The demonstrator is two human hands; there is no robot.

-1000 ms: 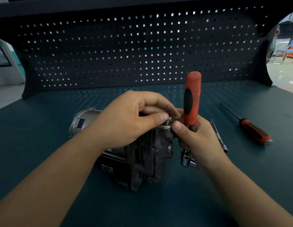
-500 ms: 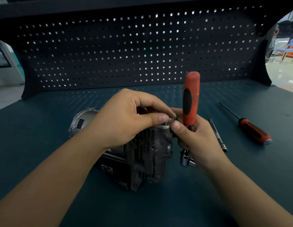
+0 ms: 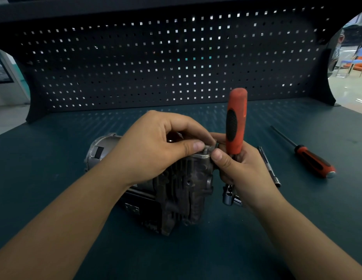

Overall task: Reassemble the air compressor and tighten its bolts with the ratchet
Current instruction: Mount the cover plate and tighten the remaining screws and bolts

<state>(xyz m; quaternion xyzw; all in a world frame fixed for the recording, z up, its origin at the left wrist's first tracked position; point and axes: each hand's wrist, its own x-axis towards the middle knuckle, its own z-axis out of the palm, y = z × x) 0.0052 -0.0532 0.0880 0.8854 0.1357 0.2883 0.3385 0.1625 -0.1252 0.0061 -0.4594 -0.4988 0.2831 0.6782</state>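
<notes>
Left hand barely moved, pinching compressor; right hand holds ratchet upright.

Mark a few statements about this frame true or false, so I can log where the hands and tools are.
1. The right hand holds the ratchet, red handle pointing up. True.
2. The ratchet's socket is seated on a bolt. False: the socket end hangs below the right hand, beside the air compressor.
3. A screwdriver lies on the table, untouched. True.
4. The left hand lies flat on the table. False: its fingers pinch a small metal part atop the air compressor.
</notes>
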